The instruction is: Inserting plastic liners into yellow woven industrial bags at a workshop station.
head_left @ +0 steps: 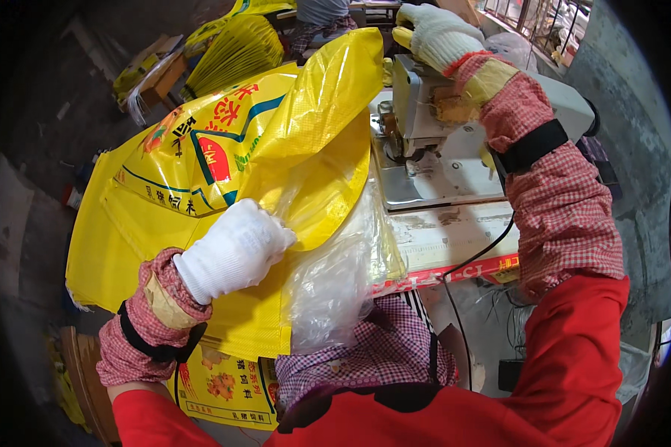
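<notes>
My left hand [238,249], in a white knit glove, is closed on the open edge of a yellow printed woven bag [313,141]. A clear plastic liner [328,290] shows at that edge and hangs down beside the sewing machine's bed. My right hand [441,36], also gloved, is raised above the far side of the sewing machine [417,97]. Its fingers curl inward with yellow at the tips; what they hold, if anything, is hidden. The bag's upper corner rises to the left of the machine head, apart from the right hand.
More yellow bags [97,238] lie flat under the held one, and a fanned stack [238,52] stands behind. A black cable [466,261] crosses the table's front edge [455,277]. Another person [322,15] sits at the back. A concrete wall [641,149] rises at the right.
</notes>
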The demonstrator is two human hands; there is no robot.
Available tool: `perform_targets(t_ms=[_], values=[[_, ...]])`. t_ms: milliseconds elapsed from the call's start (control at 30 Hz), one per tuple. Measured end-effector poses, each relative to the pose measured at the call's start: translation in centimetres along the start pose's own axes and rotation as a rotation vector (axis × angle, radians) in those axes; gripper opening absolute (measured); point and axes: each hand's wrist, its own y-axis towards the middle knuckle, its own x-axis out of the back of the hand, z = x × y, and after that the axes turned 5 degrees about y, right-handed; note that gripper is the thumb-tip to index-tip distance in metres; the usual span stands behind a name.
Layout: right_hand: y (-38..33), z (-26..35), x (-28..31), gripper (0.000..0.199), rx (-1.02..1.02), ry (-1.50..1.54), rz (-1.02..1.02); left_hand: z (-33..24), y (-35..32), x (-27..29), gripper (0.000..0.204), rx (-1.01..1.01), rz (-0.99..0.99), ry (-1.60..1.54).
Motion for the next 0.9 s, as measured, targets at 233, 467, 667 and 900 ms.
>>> perform_targets(t_ms=[233,467,667,900], values=[[0.0,0.4,0.8,0.035,-0.072,0.056,0.042,-0.3,-0.3,1.0,0.004,-0.004,0.062,0.033],[0.4,-1.4,-0.4,0.037,-0.015,0.054,0.021,-0.3,-1.2,2.4,0.005,-0.040,0.072,0.047],[-3.3,1.8,-0.1,0.056,0.313,-0.032,-0.580,0.2,-3.4,8.7,0.006,-0.103,-0.044,0.011],[-13.7,10.7,-5.7,0.046,0.402,0.383,0.349,2.7,-4.2,13.7,0.035,-0.034,-0.720,0.314]])
